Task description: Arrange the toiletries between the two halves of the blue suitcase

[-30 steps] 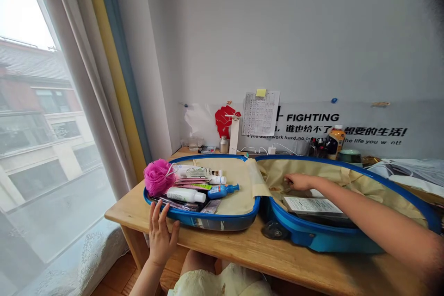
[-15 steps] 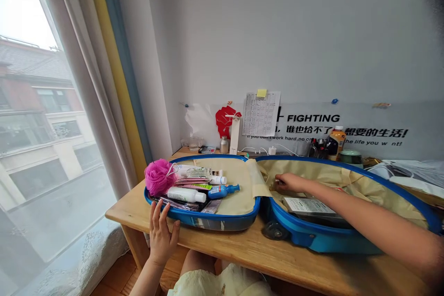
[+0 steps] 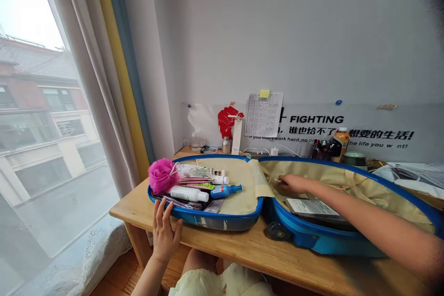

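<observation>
An opened blue suitcase (image 3: 239, 222) with beige lining lies across the table. My left hand (image 3: 165, 231) rests with outstretched fingers against the near left rim of its left half. In that half are a pink bath puff (image 3: 162, 176), a white bottle (image 3: 189, 194), a blue pump bottle (image 3: 225, 190) and several tubes and packets. Inside the right half, near the hinge side, my right hand (image 3: 290, 183) is closed, with a small pale tip showing at its fingers. What it holds is too small to name. A grey-white box (image 3: 310, 207) lies below the right forearm, partly covered by it.
The wooden table (image 3: 236, 252) has its front edge just before my lap. Behind the suitcase stand a white lamp (image 3: 237, 136), a drink bottle (image 3: 339, 144), pens and a green-lidded jar (image 3: 354, 158). A curtained window is at the left.
The view has shifted slightly, so everything appears a little farther right. Both hands keep nearly the same places on and in the suitcase.
</observation>
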A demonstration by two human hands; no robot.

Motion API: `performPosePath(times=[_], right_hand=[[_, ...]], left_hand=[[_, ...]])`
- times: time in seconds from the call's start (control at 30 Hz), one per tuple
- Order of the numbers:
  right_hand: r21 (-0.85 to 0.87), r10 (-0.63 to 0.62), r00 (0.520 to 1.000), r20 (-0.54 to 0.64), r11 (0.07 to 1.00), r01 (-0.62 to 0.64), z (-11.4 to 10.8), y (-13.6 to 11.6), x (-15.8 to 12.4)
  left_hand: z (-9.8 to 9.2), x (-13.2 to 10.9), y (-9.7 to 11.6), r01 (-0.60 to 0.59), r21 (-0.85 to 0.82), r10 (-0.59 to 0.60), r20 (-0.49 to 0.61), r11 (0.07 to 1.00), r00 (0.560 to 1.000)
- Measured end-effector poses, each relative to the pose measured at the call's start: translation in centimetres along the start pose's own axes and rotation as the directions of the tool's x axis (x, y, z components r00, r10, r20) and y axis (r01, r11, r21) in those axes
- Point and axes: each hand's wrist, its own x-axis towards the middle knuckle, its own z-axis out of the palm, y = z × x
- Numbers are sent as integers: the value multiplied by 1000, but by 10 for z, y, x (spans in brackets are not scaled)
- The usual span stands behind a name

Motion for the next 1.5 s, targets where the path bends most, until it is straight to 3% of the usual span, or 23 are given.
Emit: performPosePath(times=[0.17, 0.3, 0.4, 0.57, 0.7, 0.87, 1.0, 1.1, 1.3, 1.4, 1.5], right_hand=[[56, -8, 998, -68, 998, 12, -50, -11, -8], [99, -212, 977, -18, 972, 213, -74, -67, -21], [64, -367, 930, 31, 929, 365, -69, -126, -27], [-80, -440, 895, 75, 892, 445, -41, -201, -22], [-170, -433, 896, 98, 880, 444, -24, -228, -14], [-184, -447, 890, 88, 871, 455, -19, -234, -9], [-125, -464, 884, 53, 876, 467, -31, -220, -11], [-87, -407, 913, -21, 911, 404, -51, -190, -10], [-97, -88, 991, -105, 992, 78, -92, -78, -8], [-147, 99, 995, -27, 984, -102, -89, -17, -15], [-201, 244, 964, 106, 955, -220, -68, 31, -27]], left_hand=[[0, 1, 1, 0, 2, 0, -7, 1000, 1000], [0, 1, 1, -2, -5, 2, -7, 1000, 1000], [0, 1, 1, -6, -12, 6, -11, 1000, 1000], [2, -1, -1, 9, -14, -9, 0, 1000, 1000], [3, -3, -3, 30, -16, -30, 7, 999, 1000], [4, -4, -3, 33, -24, -33, 7, 999, 999], [4, -4, -4, 33, -16, -32, 13, 999, 999], [3, -3, -3, 17, -12, -17, 6, 1000, 1000], [1, 0, 0, -5, -12, 5, -7, 1000, 1000], [1, 0, 1, -11, -12, 11, -11, 1000, 1000], [1, 0, -1, -9, -10, 9, -6, 1000, 1000]])
